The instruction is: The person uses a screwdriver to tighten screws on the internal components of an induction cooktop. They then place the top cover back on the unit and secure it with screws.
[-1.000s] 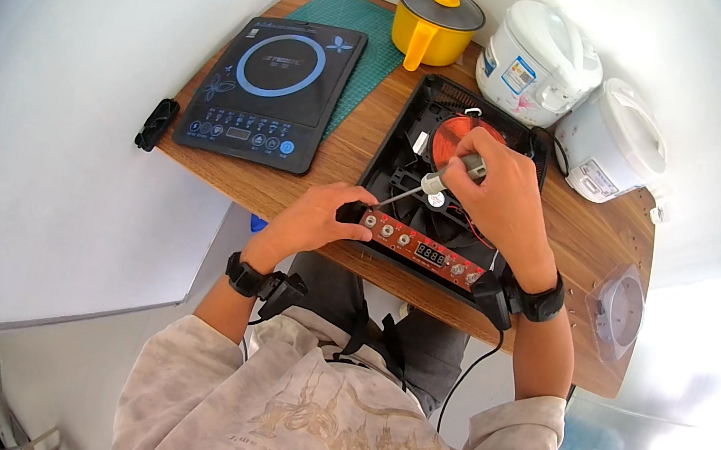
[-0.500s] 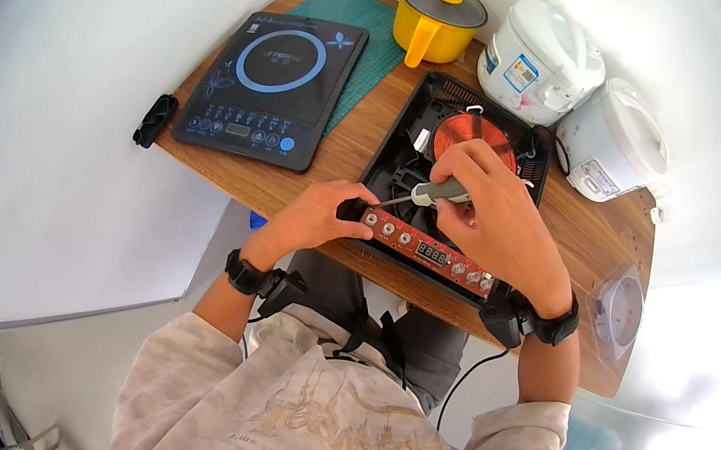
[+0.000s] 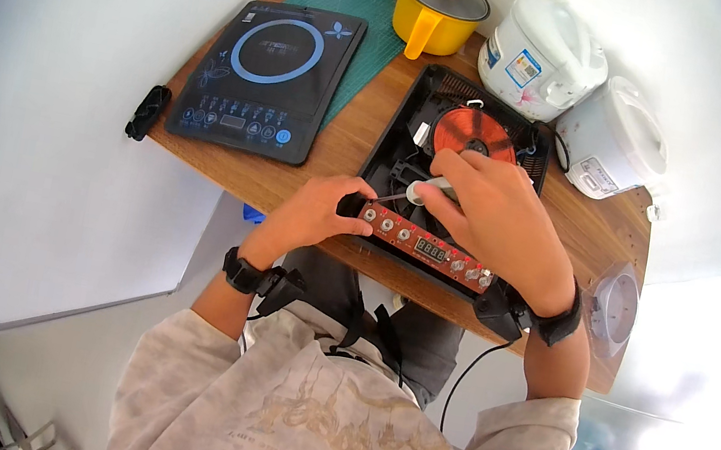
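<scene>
An opened induction cooker base (image 3: 402, 151) lies along the wooden table's (image 3: 357, 130) near edge; a black induction cooktop (image 3: 265, 83) lies toward the left edge. A yellow saucepan (image 3: 443, 32) and rice cookers (image 3: 544, 60) line the far edge, before white walls (image 3: 96, 82). The left hand (image 3: 313, 212), thumb and forefinger parted, touches the base's near-left corner; the right hand (image 3: 502, 216), palm down, grips a screwdriver (image 3: 429, 189) slanting there.

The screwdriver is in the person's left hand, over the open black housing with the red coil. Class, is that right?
Wrong hand: the head view shows the screwdriver in the person's right hand, over the open black housing with the red coil.
</scene>
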Demonstrator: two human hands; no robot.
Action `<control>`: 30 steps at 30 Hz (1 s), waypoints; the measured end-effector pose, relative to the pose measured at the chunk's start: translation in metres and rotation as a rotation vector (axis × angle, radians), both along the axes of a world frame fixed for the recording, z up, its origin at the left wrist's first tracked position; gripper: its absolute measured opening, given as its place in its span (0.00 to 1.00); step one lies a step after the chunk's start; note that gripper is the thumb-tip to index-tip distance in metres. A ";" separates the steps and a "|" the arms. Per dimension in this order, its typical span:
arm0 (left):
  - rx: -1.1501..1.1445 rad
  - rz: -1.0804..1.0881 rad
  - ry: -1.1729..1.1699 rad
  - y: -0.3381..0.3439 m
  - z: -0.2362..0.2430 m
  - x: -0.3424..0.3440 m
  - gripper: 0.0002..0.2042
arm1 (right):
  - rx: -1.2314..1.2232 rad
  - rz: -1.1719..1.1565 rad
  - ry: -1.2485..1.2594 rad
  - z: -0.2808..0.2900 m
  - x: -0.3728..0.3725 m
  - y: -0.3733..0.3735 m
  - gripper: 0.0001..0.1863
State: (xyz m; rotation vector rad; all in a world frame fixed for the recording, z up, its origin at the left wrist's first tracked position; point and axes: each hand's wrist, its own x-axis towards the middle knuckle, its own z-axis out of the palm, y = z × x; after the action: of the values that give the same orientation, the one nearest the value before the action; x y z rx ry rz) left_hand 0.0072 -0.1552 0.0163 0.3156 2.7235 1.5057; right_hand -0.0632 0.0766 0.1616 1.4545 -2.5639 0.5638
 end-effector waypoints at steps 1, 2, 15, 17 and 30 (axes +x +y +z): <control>-0.003 -0.007 -0.007 0.000 0.001 0.000 0.21 | 0.032 0.000 0.061 0.000 0.001 -0.002 0.12; -0.007 -0.015 -0.014 0.001 0.002 0.000 0.21 | 0.064 0.000 0.121 -0.001 0.002 -0.004 0.13; -0.073 -0.022 -0.106 0.001 0.012 0.001 0.23 | -0.092 -0.135 0.025 -0.010 0.005 0.011 0.13; -0.172 0.020 -0.019 0.002 0.004 0.005 0.24 | -0.195 -0.239 -0.074 -0.008 0.011 0.028 0.12; -0.546 -0.243 0.287 0.022 0.041 -0.002 0.26 | -0.843 -1.060 -0.184 -0.091 0.071 0.172 0.11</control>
State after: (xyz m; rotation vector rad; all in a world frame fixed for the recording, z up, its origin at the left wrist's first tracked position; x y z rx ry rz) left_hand 0.0052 -0.1330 0.0575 0.8508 3.0184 0.6629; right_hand 0.0074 0.2484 0.0711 -0.2316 -2.2472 1.3092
